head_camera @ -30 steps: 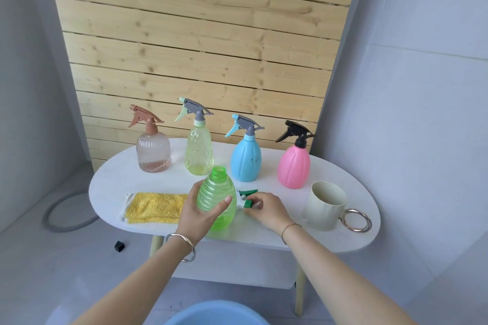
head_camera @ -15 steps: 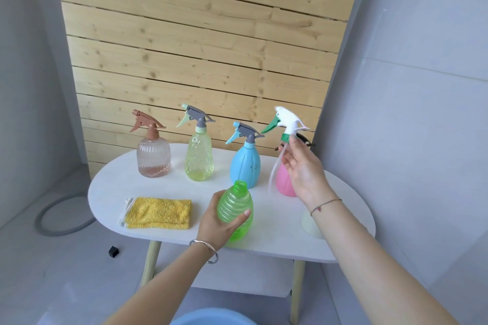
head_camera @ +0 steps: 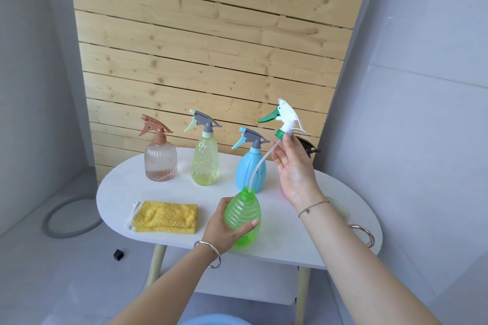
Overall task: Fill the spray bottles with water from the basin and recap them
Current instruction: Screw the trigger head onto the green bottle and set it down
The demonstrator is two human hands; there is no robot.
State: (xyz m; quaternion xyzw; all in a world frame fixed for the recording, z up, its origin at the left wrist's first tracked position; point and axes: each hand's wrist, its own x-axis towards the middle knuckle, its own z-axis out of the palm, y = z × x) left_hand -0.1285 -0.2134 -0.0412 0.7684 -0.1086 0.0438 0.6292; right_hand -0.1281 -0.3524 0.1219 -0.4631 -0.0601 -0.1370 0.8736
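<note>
Plank wall (head_camera: 211,47) fills 12 o'clock. White oval table (head_camera: 290,243) sits mid-frame, with a sliver of the blue basin (head_camera: 214,320) at 6 o'clock by the bottom edge. On the table's far side stand a row of capped bottles: clear pink bottle (head_camera: 160,161) at 10 o'clock, yellow-green bottle (head_camera: 205,163) at 11, blue bottle (head_camera: 250,169) at 12. A pink bottle (head_camera: 282,191) at 1 o'clock is mostly hidden behind the right hand. Green bottle (head_camera: 243,216) is uncapped, upright on the table's near side at 6 o'clock. Left hand (head_camera: 224,227) wraps round its body, thumb across the front. Yellow cloth (head_camera: 165,216) lies flat at 9 o'clock of it. Right hand (head_camera: 293,169) is raised at 1 o'clock of the green bottle, fingertips pinching the green collar of the spray head (head_camera: 287,119). Its tube (head_camera: 257,169) curves down to the bottle's open mouth.
</note>
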